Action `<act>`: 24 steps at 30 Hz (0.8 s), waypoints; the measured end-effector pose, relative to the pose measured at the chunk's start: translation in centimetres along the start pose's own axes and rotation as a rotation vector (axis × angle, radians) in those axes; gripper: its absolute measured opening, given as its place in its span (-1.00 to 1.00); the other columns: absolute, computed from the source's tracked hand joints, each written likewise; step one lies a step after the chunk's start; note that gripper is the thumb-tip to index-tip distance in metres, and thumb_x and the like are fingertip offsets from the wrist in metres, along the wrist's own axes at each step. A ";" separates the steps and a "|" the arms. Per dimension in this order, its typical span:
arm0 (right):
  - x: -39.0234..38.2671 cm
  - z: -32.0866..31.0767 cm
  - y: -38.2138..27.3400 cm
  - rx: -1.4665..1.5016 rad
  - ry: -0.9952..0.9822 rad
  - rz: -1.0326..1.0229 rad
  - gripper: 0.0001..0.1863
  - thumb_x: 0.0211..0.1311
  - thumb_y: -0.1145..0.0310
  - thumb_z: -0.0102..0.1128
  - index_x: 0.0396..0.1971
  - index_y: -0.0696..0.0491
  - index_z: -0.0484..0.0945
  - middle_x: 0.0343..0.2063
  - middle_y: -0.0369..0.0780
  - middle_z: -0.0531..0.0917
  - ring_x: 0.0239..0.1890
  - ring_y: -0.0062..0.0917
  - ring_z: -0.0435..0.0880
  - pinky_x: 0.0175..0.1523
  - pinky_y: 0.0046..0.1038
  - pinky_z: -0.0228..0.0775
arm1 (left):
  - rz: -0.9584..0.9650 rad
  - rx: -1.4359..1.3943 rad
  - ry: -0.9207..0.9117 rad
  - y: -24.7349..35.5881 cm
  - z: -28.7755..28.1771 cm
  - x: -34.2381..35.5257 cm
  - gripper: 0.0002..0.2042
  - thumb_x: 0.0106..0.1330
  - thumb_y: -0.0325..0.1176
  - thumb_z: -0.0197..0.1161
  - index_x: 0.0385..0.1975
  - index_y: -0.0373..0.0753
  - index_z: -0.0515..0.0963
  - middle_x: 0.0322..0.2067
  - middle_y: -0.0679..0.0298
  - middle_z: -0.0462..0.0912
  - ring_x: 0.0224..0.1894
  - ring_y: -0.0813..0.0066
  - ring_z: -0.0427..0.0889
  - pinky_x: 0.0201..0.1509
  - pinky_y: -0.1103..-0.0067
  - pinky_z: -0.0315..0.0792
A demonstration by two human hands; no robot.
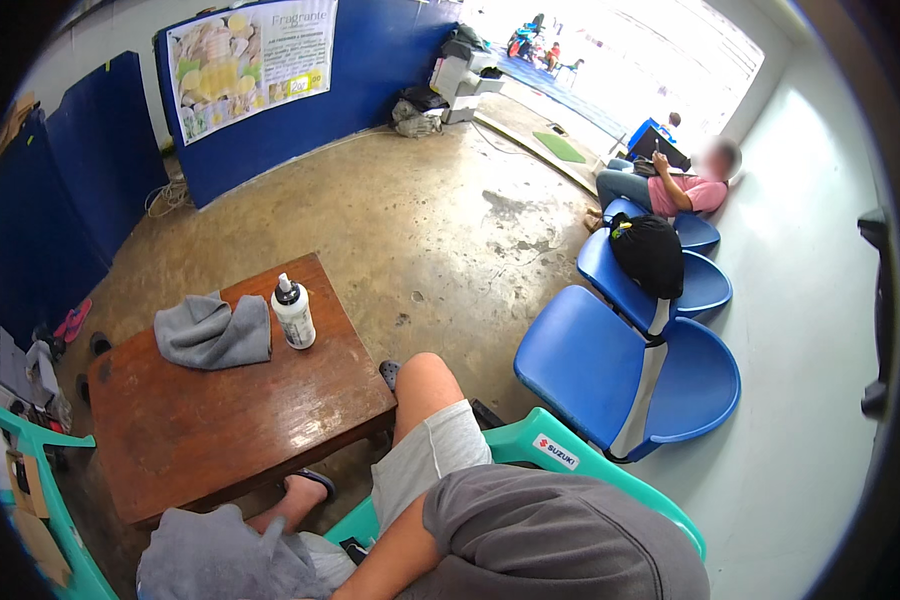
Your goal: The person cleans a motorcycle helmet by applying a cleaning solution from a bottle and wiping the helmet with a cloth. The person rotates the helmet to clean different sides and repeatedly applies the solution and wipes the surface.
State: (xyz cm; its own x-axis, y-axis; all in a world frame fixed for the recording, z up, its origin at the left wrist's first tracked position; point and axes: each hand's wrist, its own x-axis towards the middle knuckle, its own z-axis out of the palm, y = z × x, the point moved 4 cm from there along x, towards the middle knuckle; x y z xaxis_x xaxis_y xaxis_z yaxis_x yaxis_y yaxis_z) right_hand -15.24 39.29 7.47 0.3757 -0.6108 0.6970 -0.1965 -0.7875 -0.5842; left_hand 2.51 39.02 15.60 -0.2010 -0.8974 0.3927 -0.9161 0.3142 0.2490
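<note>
We look down on a low wooden worktop [220, 420] standing on a concrete floor [440, 220]. On the far part of the worktop lies a crumpled grey cloth [213, 332], and just beside it, to its right, a white squeeze bottle [293, 313] with a dark nozzle stands upright; whether the two touch we cannot tell.

Nearer to us, at the lower edge, a second grey cloth [220, 560] is bunched up over the lap, well apart from the bottle. A bare forearm [390, 560] reaches toward this cloth from the right, but neither hand shows: both are hidden under or behind the fabric, so we cannot tell whether either grip is clenched or released.

A bent knee [425, 385] in light shorts rises beside the worktop, with a sandalled foot [305, 485] below it. We sit in a green plastic chair [570, 460]. To the right runs a row of blue seats [610, 380], one carrying a black bag [648, 252], and at the far end another person [675, 185] in a pink shirt sits.
</note>
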 end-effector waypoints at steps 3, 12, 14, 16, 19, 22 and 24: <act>-0.3 0.4 0.3 -0.026 -0.014 -0.122 -0.26 0.65 0.00 -0.09 0.40 0.45 0.37 0.52 0.21 0.30 0.59 0.12 0.22 0.55 0.12 0.13 | -0.019 0.021 -0.001 -1.4 0.2 -0.7 0.17 0.08 0.30 0.59 0.61 -0.21 0.18 0.56 -0.22 0.14 0.53 -0.33 0.25 0.51 -0.11 0.25; 1.0 -1.0 3.7 -0.107 0.112 -0.426 -0.55 0.55 0.20 0.09 0.17 0.26 0.61 0.40 0.07 0.53 0.49 -0.05 0.46 0.60 0.10 -0.01 | -0.038 0.017 -0.028 -2.4 0.0 -0.6 0.16 0.09 0.30 0.59 0.61 -0.20 0.18 0.56 -0.22 0.13 0.54 -0.33 0.23 0.51 -0.11 0.24; 0.9 -1.4 3.3 -0.150 0.133 -0.384 -0.56 0.54 0.21 0.09 0.15 0.26 0.62 0.39 0.07 0.53 0.49 -0.04 0.47 0.62 0.16 -0.12 | -0.034 0.004 -0.033 -1.7 -0.3 -0.1 0.16 0.11 0.32 0.57 0.63 -0.15 0.16 0.58 -0.17 0.11 0.55 -0.30 0.23 0.51 -0.11 0.27; 0.8 -1.8 3.0 -0.170 0.154 -0.326 -0.56 0.53 0.22 0.09 0.13 0.27 0.63 0.39 0.08 0.53 0.48 -0.03 0.47 0.63 0.20 -0.21 | -0.053 -0.002 -0.053 -1.3 -0.4 0.1 0.16 0.11 0.31 0.57 0.63 -0.15 0.15 0.58 -0.17 0.11 0.55 -0.30 0.23 0.50 -0.11 0.26; 0.8 -2.0 3.3 -0.240 0.120 -0.255 -0.57 0.51 0.23 0.11 0.10 0.29 0.65 0.37 0.09 0.54 0.46 0.00 0.49 0.63 0.21 -0.22 | -0.031 0.011 -0.066 -1.0 -0.5 0.1 0.17 0.12 0.33 0.56 0.64 -0.18 0.13 0.57 -0.18 0.12 0.54 -0.30 0.24 0.50 -0.11 0.27; 1.5 -2.3 4.9 -0.232 0.108 -0.062 -0.54 0.52 0.22 0.12 0.09 0.36 0.62 0.35 0.21 0.51 0.46 0.05 0.46 0.57 0.21 0.04 | 0.021 0.031 -0.043 -0.9 -0.6 0.0 0.19 0.12 0.36 0.54 0.64 -0.20 0.12 0.57 -0.19 0.13 0.53 -0.30 0.26 0.48 -0.11 0.28; 2.0 -1.5 6.2 0.002 -0.129 0.121 -0.25 0.60 0.12 -0.09 0.40 0.58 0.20 0.46 0.38 0.24 0.60 0.17 0.13 0.71 0.09 -0.29 | 0.041 0.052 -0.025 -0.9 -0.7 0.1 0.19 0.13 0.38 0.52 0.64 -0.20 0.12 0.56 -0.19 0.15 0.52 -0.30 0.28 0.47 -0.11 0.29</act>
State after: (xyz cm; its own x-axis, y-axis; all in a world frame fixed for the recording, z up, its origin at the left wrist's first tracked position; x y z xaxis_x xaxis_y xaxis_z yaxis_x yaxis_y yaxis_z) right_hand -17.03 33.09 5.89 0.4626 -0.6856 0.5621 -0.2460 -0.7084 -0.6616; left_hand 3.57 38.90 15.98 -0.2466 -0.8918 0.3793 -0.9235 0.3349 0.1870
